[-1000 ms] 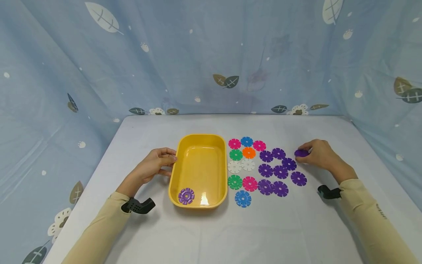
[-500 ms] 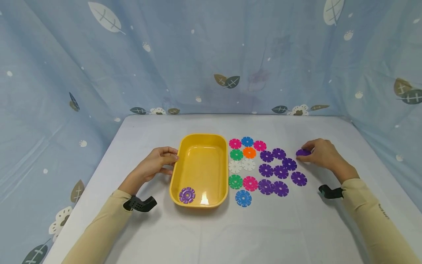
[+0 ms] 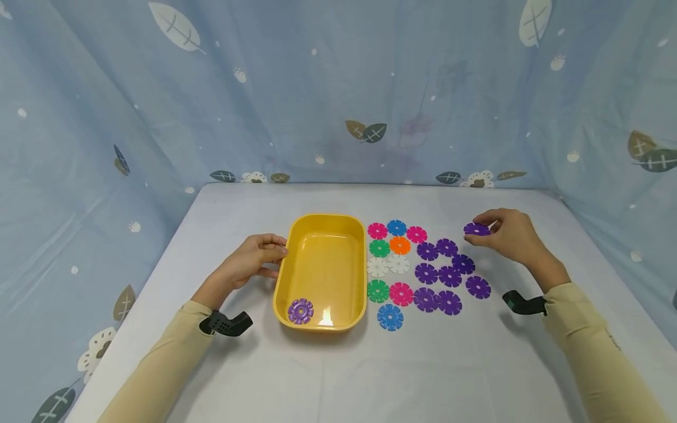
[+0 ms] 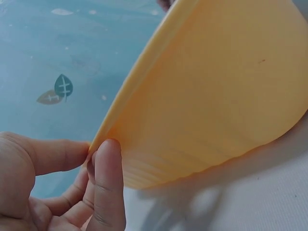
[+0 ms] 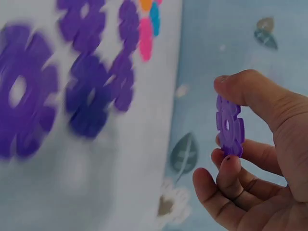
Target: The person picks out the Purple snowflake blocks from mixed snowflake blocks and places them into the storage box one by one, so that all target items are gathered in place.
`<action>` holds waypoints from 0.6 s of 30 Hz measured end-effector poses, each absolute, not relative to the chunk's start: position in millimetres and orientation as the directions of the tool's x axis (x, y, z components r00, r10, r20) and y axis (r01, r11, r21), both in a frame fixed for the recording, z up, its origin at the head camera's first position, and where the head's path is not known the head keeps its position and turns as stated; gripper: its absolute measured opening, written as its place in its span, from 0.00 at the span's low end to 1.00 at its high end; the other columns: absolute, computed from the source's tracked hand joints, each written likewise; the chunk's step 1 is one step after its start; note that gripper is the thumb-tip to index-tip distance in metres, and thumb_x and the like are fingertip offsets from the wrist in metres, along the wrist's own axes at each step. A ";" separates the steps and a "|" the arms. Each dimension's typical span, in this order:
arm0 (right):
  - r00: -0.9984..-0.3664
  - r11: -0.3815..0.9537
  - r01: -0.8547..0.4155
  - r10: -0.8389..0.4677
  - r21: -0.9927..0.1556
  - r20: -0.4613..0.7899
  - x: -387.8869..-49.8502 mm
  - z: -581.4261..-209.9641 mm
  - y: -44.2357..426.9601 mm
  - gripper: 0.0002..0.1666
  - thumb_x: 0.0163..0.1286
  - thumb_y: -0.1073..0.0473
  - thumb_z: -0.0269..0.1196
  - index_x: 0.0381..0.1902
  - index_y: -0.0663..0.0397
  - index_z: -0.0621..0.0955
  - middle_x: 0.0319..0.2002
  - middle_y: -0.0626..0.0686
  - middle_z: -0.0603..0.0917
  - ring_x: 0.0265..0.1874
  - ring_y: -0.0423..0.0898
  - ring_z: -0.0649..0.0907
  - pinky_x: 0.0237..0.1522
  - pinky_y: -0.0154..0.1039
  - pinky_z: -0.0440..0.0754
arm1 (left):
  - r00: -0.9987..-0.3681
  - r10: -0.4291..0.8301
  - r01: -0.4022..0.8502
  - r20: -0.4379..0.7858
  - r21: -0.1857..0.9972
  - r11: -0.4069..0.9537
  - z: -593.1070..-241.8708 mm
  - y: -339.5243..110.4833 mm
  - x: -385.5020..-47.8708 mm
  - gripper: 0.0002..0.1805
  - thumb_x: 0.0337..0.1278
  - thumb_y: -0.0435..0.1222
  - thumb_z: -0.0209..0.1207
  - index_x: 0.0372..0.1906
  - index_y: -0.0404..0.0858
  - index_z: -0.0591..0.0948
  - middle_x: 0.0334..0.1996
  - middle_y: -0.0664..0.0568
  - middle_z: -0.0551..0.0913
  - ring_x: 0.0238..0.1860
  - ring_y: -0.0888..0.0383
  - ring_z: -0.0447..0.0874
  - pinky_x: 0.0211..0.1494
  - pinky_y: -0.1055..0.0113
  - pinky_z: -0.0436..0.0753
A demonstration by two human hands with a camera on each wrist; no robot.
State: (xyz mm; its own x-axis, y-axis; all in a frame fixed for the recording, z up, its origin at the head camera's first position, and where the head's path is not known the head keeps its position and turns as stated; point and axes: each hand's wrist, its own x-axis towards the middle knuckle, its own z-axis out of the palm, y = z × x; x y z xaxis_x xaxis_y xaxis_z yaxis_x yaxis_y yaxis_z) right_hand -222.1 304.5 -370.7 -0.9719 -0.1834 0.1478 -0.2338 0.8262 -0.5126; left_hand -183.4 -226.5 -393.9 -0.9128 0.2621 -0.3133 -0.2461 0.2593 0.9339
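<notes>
The left fingers (image 4: 109, 187) pinch a yellow tray (image 4: 216, 96) by its rim against a blue curtain (image 4: 91, 53).

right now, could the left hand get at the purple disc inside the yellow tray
Probably yes: the purple disc lies uncovered in the yellow tray, though the left hand, pinching the tray, would likely need to let go.

From here I can see long, snug sleeves in plain beige, lightly creased: the left sleeve (image 3: 156, 367) nearer the table's left edge, the right sleeve (image 3: 603, 352) nearer its right one. Small dark lettering, too blurred to read, marks the right forearm. Each wrist wears a bent black mount; the left mount (image 3: 228, 324) is dotted with small holes, while the right mount (image 3: 523, 304) looks glossier. The left hand (image 3: 248, 261) and right hand (image 3: 513, 235) are bare.
</notes>
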 end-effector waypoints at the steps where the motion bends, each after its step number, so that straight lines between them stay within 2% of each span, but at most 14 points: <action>1: -0.970 0.817 -0.241 -0.184 -0.523 0.159 -221.0 -367.4 298.6 0.30 0.56 0.47 0.78 0.48 0.62 0.85 0.41 0.59 0.85 0.36 0.54 0.76 0.27 0.41 0.75 | -0.913 0.262 -0.246 -0.313 0.934 0.259 -393.9 -226.5 -183.4 0.20 0.72 0.37 0.57 0.61 0.29 0.71 0.48 0.38 0.79 0.44 0.49 0.83 0.40 0.60 0.88; 6: -0.940 0.777 -0.335 -0.238 -0.533 0.244 -216.0 -351.7 264.2 0.27 0.53 0.52 0.80 0.47 0.60 0.86 0.39 0.56 0.83 0.32 0.51 0.74 0.25 0.36 0.75 | -0.915 0.255 -0.247 -0.313 0.934 0.260 -394.0 -226.9 -183.3 0.21 0.72 0.37 0.57 0.61 0.29 0.71 0.48 0.39 0.79 0.44 0.49 0.82 0.40 0.59 0.88; 11: -0.891 0.734 -0.450 -0.330 -0.509 0.312 -214.5 -338.6 230.8 0.25 0.53 0.53 0.80 0.47 0.59 0.87 0.39 0.54 0.83 0.32 0.49 0.76 0.29 0.36 0.79 | -0.914 0.254 -0.250 -0.316 0.933 0.259 -393.7 -226.5 -183.2 0.21 0.72 0.37 0.57 0.61 0.29 0.71 0.48 0.38 0.79 0.44 0.49 0.82 0.40 0.60 0.88; 18: -0.850 0.678 -0.527 -0.417 -0.512 0.322 -211.4 -326.8 186.6 0.26 0.51 0.53 0.81 0.47 0.56 0.87 0.39 0.50 0.82 0.34 0.47 0.77 0.33 0.37 0.82 | -0.915 0.245 -0.253 -0.320 0.930 0.267 -392.4 -225.7 -182.2 0.20 0.72 0.37 0.57 0.60 0.30 0.72 0.48 0.38 0.80 0.44 0.49 0.83 0.40 0.59 0.88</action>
